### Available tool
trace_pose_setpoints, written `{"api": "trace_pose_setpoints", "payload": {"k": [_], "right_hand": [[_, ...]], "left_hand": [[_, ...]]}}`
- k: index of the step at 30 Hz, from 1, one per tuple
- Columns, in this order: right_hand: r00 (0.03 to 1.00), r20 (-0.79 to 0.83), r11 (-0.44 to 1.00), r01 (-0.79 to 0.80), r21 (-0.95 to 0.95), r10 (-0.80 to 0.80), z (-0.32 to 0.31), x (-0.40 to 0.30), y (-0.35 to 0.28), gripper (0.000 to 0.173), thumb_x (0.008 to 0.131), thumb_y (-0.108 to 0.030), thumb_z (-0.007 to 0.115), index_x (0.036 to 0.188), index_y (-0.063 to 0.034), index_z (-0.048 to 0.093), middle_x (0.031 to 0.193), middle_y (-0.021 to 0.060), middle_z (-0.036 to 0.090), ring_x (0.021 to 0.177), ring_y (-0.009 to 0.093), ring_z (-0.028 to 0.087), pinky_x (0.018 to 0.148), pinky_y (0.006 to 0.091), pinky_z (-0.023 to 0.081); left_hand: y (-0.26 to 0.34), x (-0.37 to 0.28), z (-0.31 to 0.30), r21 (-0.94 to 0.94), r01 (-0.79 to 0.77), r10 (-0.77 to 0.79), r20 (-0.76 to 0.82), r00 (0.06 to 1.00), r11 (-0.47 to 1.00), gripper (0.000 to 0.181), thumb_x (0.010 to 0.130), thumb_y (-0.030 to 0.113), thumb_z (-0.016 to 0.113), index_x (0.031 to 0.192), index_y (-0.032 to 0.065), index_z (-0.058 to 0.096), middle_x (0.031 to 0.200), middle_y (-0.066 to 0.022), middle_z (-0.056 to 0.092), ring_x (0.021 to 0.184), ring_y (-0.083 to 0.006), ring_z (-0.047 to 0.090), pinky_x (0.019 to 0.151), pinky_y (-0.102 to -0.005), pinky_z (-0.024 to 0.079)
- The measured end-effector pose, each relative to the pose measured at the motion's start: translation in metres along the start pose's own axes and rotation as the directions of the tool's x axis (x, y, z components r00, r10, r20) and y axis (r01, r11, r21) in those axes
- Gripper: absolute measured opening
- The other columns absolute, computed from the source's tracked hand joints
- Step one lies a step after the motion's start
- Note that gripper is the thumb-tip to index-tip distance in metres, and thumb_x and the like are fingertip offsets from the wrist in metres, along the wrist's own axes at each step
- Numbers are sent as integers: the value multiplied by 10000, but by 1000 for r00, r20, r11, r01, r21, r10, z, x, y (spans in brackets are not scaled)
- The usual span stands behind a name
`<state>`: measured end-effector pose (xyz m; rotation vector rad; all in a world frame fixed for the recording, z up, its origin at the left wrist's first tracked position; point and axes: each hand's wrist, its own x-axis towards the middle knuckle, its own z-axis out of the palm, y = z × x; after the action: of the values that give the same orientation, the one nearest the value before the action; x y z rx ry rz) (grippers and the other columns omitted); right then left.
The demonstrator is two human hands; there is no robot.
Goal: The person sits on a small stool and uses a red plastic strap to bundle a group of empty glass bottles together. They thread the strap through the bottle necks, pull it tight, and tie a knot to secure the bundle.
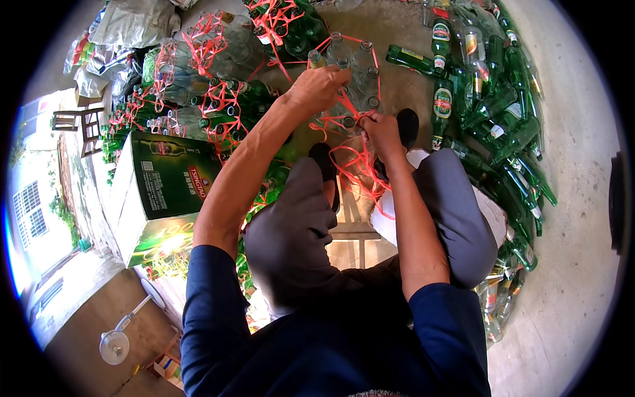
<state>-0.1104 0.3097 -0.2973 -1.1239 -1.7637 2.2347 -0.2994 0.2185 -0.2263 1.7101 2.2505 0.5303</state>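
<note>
In front of me several clear glass bottles (365,64) stand upright in a tight group on the floor. Red plastic twine (379,82) runs around the group and across some of the necks. My left hand (320,88) is curled over the near-left bottle necks; its fingertips are partly hidden, so what it grips is unclear. At the near-right edge of the group, the fingers of my right hand (383,133) pinch the twine. A loose tangle of twine (358,168) hangs below that hand, between my knees.
Loose green beer bottles (516,134) lie heaped along the wall at right. Twine-bound green bottles (302,32) and bound clear bottles (243,42) stand beyond and to the left. A Tsingtao carton (171,173) is by my left arm. A pedestal fan (115,342) stands lower left.
</note>
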Motion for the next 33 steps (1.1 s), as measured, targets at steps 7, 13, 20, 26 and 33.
{"api": "trace_pose_setpoints", "payload": {"k": [7, 13, 20, 26, 33], "right_hand": [[999, 11, 996, -38, 84, 37, 2, -1, -1, 156, 878, -64, 579, 855, 51, 681, 617, 31, 582, 499, 85, 484, 473, 246, 366], [1000, 4, 990, -15, 137, 14, 5, -1, 1, 149, 867, -75, 579, 825, 32, 673, 611, 22, 580, 496, 69, 499, 454, 234, 375], [999, -41, 976, -19, 216, 28, 3, -7, 10, 169, 865, -123, 621, 802, 28, 663, 561, 10, 545, 431, 71, 476, 404, 247, 345], [997, -69, 983, -19, 181, 32, 0, -12, 4, 201, 841, -135, 630, 734, 33, 657, 551, 12, 533, 401, 79, 459, 381, 252, 332], [987, -128, 977, -71, 202, 98, -3, -21, -2, 213, 830, -146, 598, 777, 46, 676, 557, 16, 522, 406, 94, 450, 382, 270, 352]], "left_hand": [[-12, 10, 8, -14, -10, 10, -4, 1000, 1000, 204, 765, 3, 519, 915, 76, 637, 904, -143, 661, 807, -360, 657, 695, -462, 520], [-19, 25, 11, -72, 62, -57, 70, 996, 995, 178, 777, 37, 510, 855, 86, 662, 788, -146, 676, 763, -356, 652, 668, -455, 511], [-10, 28, 9, 205, 161, -195, 156, 968, 965, 95, 808, 193, 609, 859, 157, 680, 785, -95, 688, 776, -312, 678, 640, -432, 528], [-12, 20, 5, 188, 96, -137, 220, 966, 978, 215, 807, 151, 578, 975, 180, 709, 822, -134, 700, 771, -344, 675, 680, -466, 532], [34, -14, 13, 128, 182, -186, 27, 982, 975, 652, 777, 273, 641, 1370, 85, 444, 1105, -191, 633, 997, -364, 630, 817, -488, 498]]}}
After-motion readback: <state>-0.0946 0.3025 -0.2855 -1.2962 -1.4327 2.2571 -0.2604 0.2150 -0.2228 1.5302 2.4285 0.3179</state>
